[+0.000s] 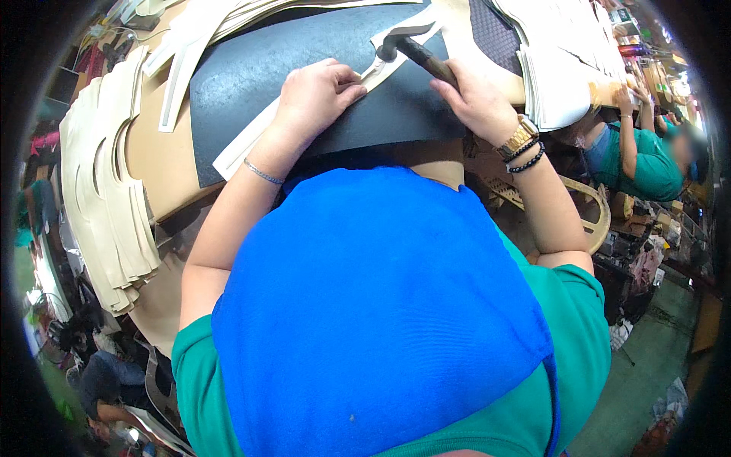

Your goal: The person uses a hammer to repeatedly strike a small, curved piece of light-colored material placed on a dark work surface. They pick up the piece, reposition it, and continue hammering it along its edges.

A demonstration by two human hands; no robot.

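Note:
My right hand point(481, 103) is closed around the dark handle of a hammer point(429, 61). The metal hammer head rests on or just over a long cream strip point(247, 141), which looks like leather or a similar sheet. My left hand point(318, 95) pinches that strip just left of the hammer head, fingers and thumb together at its edge. Under the strip lies a black work mat point(266, 72). Part of the strip is hidden beneath my left hand and wrist.
Stacked cream cut pieces point(103, 183) hang over the table's left edge. More pale pieces point(560, 68) are piled on the right, beside a dark textured sheet point(495, 38). A person in a green shirt point(640, 164) works at the far right. A beige plastic chair point(594, 209) stands near my right elbow.

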